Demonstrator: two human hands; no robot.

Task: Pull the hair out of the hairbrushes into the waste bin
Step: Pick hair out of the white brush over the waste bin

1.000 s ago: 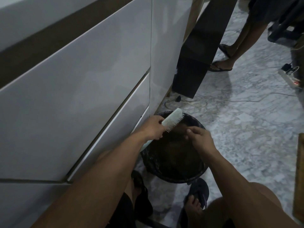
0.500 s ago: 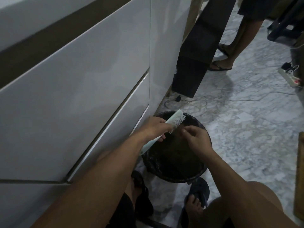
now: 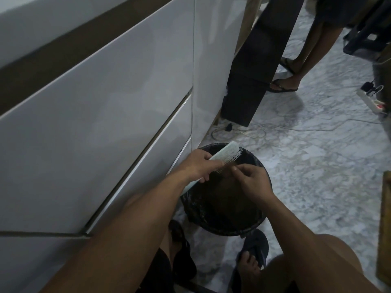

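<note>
My left hand (image 3: 201, 164) grips a pale mint hairbrush (image 3: 227, 154) by its handle and holds it over the waste bin (image 3: 257, 224), bristles facing right and down. The bin is round and black with a dark liner, and it stands on the floor against the cabinet. My right hand (image 3: 251, 180) is just below the bristles with thumb and fingertips pinched together. Whether there is hair between those fingertips is too dark and small to tell.
White cabinet drawers (image 3: 105, 123) fill the left side. A dark panel (image 3: 260, 60) leans on the cabinet behind the bin, with cables (image 3: 243, 132) on the marble floor. Another person's legs (image 3: 302, 60) stand at the back right near a power strip (image 3: 372, 101). My feet in sandals (image 3: 254, 250) flank the bin.
My left hand has tilted the brush slightly, keeping it over the bin. My right hand moved from below the bristles up to them, fingers pinching at the brush.
</note>
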